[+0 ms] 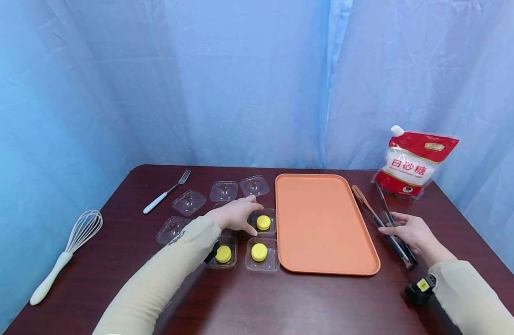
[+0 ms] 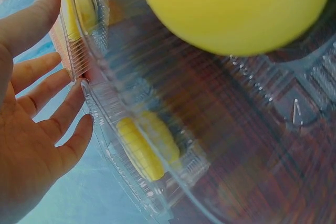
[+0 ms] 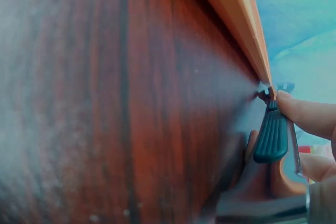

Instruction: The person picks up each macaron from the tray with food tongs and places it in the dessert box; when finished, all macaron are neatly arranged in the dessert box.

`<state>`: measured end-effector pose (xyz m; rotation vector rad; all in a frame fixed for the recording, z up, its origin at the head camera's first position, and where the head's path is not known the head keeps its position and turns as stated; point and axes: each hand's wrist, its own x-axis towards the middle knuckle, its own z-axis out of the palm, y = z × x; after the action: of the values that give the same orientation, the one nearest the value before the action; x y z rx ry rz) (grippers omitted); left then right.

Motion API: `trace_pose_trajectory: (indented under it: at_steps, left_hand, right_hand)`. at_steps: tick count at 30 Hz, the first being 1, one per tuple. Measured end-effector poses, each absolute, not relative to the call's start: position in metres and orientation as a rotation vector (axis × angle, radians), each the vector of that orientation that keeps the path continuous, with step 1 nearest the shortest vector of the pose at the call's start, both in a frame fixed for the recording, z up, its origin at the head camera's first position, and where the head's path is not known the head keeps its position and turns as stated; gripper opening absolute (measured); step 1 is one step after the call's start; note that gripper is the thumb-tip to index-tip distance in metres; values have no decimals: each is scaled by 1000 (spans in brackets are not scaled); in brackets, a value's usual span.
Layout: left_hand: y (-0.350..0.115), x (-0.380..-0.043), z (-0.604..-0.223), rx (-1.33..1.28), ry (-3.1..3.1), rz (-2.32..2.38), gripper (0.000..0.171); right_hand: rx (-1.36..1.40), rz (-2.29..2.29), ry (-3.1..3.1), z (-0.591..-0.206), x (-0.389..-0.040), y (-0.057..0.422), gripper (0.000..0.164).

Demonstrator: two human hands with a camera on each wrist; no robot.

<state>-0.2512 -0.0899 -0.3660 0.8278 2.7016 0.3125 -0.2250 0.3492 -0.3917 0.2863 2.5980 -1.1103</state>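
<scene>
My left hand (image 1: pixel 236 215), its fingers spread, reaches over several clear plastic boxes (image 1: pixel 249 266). Thumb and fingertips lie at the edge of the far right box, around a yellow macaron (image 1: pixel 263 223); the fingers look nearly straight. Another macaron (image 1: pixel 259 252) sits in the near right box, and a third macaron (image 1: pixel 223 254) in the near left box beneath my wrist. One box behind my hand is mostly hidden. At the right, my right hand (image 1: pixel 411 235) pinches metal tongs (image 1: pixel 370 208) with dark ribbed grips (image 3: pixel 272 137), low over the table.
An orange tray (image 1: pixel 323 223) lies between the hands. Clear lids (image 1: pixel 190 202) lie behind and left of the boxes. A fork (image 1: pixel 166 191) and a whisk (image 1: pixel 68 251) lie at the left. A red and white sugar bag (image 1: pixel 413 163) stands at the back right.
</scene>
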Motion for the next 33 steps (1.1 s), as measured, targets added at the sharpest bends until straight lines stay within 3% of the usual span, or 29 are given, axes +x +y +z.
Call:
trace_pose_trajectory:
  at_steps: [20,33]
  left_hand:
    - [-88,-250,-365,863,2714,260,69]
    - [-94,-246,-365,833,2716,315,70]
  right_hand:
    - [283,-931,2681,-388,-223,356,101]
    - [239,-917,2793,-379,-215,344,97]
